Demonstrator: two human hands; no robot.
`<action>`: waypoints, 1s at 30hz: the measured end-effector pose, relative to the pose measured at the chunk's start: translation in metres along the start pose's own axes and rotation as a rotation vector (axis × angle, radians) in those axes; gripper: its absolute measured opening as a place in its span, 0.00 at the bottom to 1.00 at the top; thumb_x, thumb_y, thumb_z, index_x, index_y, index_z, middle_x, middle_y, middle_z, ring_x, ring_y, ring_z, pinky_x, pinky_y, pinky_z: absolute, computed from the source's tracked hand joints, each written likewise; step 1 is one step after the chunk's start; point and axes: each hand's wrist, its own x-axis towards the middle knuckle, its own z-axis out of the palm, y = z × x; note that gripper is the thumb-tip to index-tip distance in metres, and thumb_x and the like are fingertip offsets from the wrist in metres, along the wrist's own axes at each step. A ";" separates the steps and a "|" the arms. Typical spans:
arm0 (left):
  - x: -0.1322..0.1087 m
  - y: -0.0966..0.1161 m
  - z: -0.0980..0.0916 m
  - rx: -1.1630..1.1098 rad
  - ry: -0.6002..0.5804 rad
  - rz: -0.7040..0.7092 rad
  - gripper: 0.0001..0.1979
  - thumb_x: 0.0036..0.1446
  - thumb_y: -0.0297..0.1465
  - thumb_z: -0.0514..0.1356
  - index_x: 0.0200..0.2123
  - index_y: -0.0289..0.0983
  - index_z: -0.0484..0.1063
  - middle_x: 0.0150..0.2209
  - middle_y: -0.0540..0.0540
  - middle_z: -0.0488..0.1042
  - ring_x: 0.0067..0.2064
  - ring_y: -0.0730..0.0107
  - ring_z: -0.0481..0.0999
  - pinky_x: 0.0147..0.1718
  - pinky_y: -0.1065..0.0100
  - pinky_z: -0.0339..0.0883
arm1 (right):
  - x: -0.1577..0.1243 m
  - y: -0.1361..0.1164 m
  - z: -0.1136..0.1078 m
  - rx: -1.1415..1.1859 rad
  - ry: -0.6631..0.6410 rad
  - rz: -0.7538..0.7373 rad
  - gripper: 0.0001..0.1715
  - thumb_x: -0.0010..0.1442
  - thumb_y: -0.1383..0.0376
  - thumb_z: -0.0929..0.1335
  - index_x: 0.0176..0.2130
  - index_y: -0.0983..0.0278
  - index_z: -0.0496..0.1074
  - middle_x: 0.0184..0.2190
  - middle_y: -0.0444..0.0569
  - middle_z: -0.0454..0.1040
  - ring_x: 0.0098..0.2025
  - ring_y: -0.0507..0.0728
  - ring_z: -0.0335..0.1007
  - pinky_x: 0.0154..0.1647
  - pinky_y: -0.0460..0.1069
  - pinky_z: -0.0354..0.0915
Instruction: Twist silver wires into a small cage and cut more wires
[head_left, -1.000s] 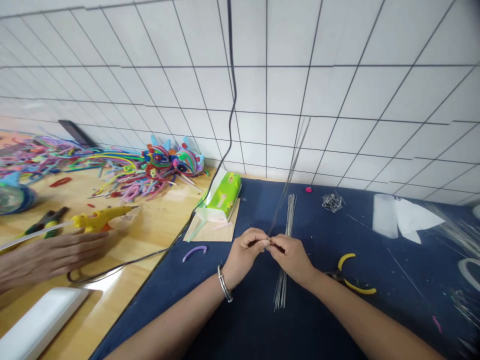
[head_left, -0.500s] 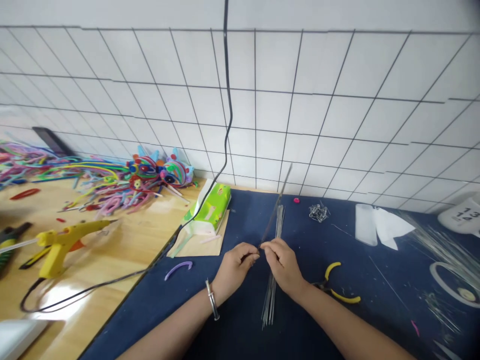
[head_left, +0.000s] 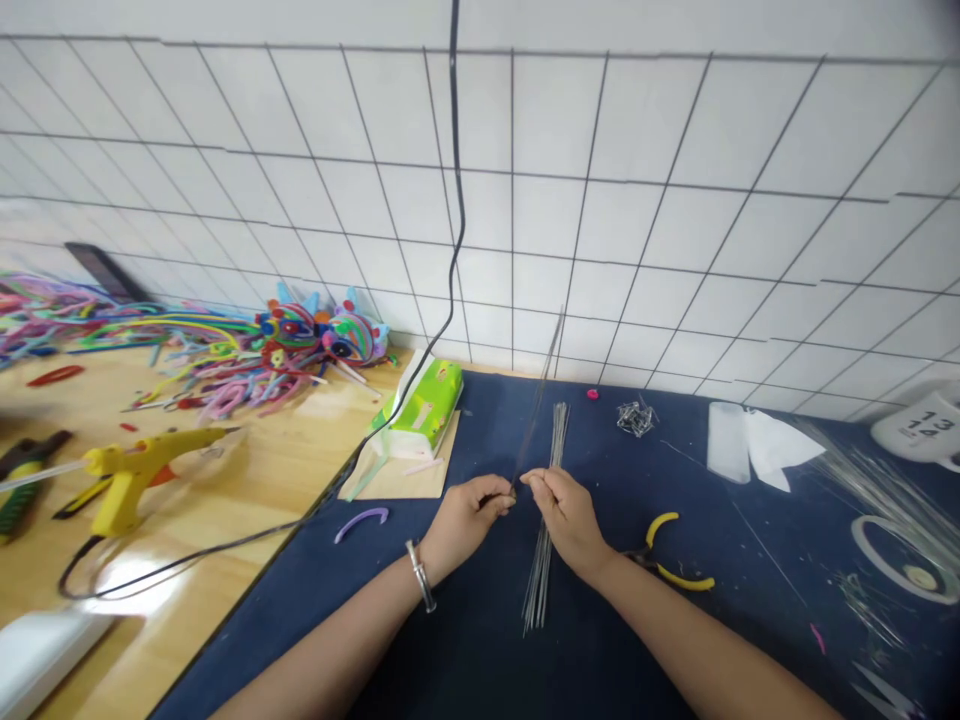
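My left hand [head_left: 474, 515], with a silver bangle at the wrist, is closed in a pinch on the low end of a thin dark wire [head_left: 541, 385]. The wire slants up and away, and its far part looks doubled and blurred. Just to the right, my right hand [head_left: 562, 515] has thumb and forefinger pressed together close to the wire's low end. Whatever lies between those fingertips is too small to make out. Below the right hand, a bundle of straight grey wires [head_left: 538, 590] lies on the dark blue mat [head_left: 465, 640].
Yellow-handled pliers [head_left: 682, 580] lie right of my right forearm. Further right are a small wire pile [head_left: 636, 418], a clear case [head_left: 728, 442] and loose wires [head_left: 892, 490]. To the left are a green tissue pack [head_left: 426, 405], a purple curved piece [head_left: 361, 522] and a yellow glue gun [head_left: 135, 480].
The wire's far tip has swung left and up. My right fingertips have drawn slightly apart from my left ones. The view has shifted a little.
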 end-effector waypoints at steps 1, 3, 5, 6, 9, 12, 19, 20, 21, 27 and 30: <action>0.000 0.000 -0.001 -0.021 -0.006 -0.007 0.07 0.51 0.31 0.55 0.25 0.37 0.71 0.24 0.50 0.70 0.28 0.72 0.67 0.30 0.72 0.60 | 0.000 0.001 0.001 0.017 -0.021 0.001 0.16 0.62 0.62 0.57 0.40 0.60 0.71 0.32 0.48 0.69 0.37 0.54 0.65 0.42 0.48 0.59; 0.001 -0.002 -0.004 -0.074 -0.011 -0.037 0.07 0.51 0.31 0.55 0.27 0.36 0.71 0.24 0.50 0.70 0.28 0.72 0.67 0.30 0.72 0.60 | 0.001 0.004 0.003 0.048 -0.062 0.007 0.15 0.61 0.61 0.58 0.40 0.60 0.71 0.33 0.48 0.68 0.36 0.53 0.65 0.41 0.48 0.60; 0.001 -0.003 -0.005 -0.116 -0.020 -0.066 0.07 0.51 0.31 0.55 0.28 0.36 0.72 0.24 0.50 0.70 0.27 0.73 0.67 0.28 0.73 0.60 | 0.001 0.006 0.005 0.059 -0.088 0.015 0.15 0.61 0.60 0.59 0.41 0.60 0.72 0.33 0.48 0.68 0.35 0.52 0.65 0.39 0.47 0.61; 0.002 -0.004 -0.006 -0.130 -0.028 -0.076 0.07 0.51 0.31 0.55 0.28 0.36 0.72 0.24 0.50 0.70 0.26 0.74 0.66 0.27 0.73 0.60 | 0.001 0.007 0.005 0.056 -0.096 0.015 0.15 0.61 0.60 0.59 0.41 0.60 0.72 0.33 0.48 0.68 0.34 0.52 0.65 0.39 0.47 0.62; 0.003 -0.005 -0.007 -0.139 -0.045 -0.087 0.07 0.51 0.31 0.55 0.28 0.35 0.71 0.24 0.50 0.70 0.25 0.75 0.66 0.26 0.74 0.59 | 0.002 0.008 0.005 0.028 -0.097 -0.016 0.14 0.60 0.61 0.60 0.40 0.60 0.72 0.31 0.47 0.68 0.33 0.52 0.65 0.37 0.47 0.61; 0.003 -0.006 -0.007 -0.110 -0.055 -0.071 0.07 0.51 0.30 0.54 0.28 0.35 0.71 0.24 0.50 0.70 0.26 0.75 0.66 0.27 0.74 0.59 | 0.004 0.008 0.007 -0.022 -0.078 -0.065 0.11 0.59 0.63 0.62 0.39 0.60 0.72 0.31 0.47 0.69 0.34 0.52 0.66 0.38 0.47 0.61; 0.002 -0.012 -0.004 -0.097 -0.036 -0.053 0.06 0.52 0.29 0.54 0.29 0.34 0.71 0.26 0.50 0.70 0.29 0.74 0.68 0.31 0.74 0.61 | 0.007 0.008 0.010 -0.074 -0.049 -0.107 0.12 0.60 0.65 0.60 0.36 0.62 0.72 0.31 0.47 0.70 0.36 0.53 0.66 0.40 0.47 0.61; 0.002 -0.012 -0.003 -0.100 -0.034 -0.054 0.06 0.52 0.29 0.54 0.30 0.34 0.71 0.26 0.50 0.70 0.29 0.74 0.68 0.31 0.73 0.61 | 0.007 0.008 0.009 -0.071 -0.037 -0.102 0.12 0.60 0.65 0.60 0.36 0.62 0.72 0.32 0.48 0.70 0.36 0.53 0.66 0.40 0.48 0.61; 0.002 -0.013 -0.003 -0.106 -0.033 -0.053 0.06 0.52 0.29 0.54 0.30 0.34 0.71 0.26 0.50 0.70 0.29 0.74 0.69 0.31 0.73 0.61 | 0.008 0.009 0.008 -0.065 -0.029 -0.092 0.12 0.60 0.65 0.60 0.36 0.62 0.72 0.33 0.48 0.70 0.37 0.53 0.67 0.40 0.48 0.62; 0.003 -0.012 -0.004 -0.157 -0.034 -0.062 0.07 0.53 0.29 0.53 0.31 0.34 0.70 0.27 0.49 0.70 0.29 0.75 0.68 0.31 0.74 0.62 | 0.008 0.012 0.006 -0.034 -0.068 0.009 0.09 0.58 0.65 0.62 0.39 0.62 0.69 0.33 0.46 0.72 0.32 0.52 0.70 0.37 0.47 0.65; 0.003 -0.011 -0.004 -0.142 -0.039 -0.071 0.07 0.53 0.29 0.54 0.29 0.34 0.70 0.26 0.50 0.70 0.28 0.75 0.69 0.31 0.74 0.62 | 0.007 0.015 0.009 -0.045 -0.064 0.017 0.11 0.56 0.65 0.64 0.41 0.62 0.67 0.34 0.46 0.73 0.35 0.53 0.70 0.39 0.48 0.65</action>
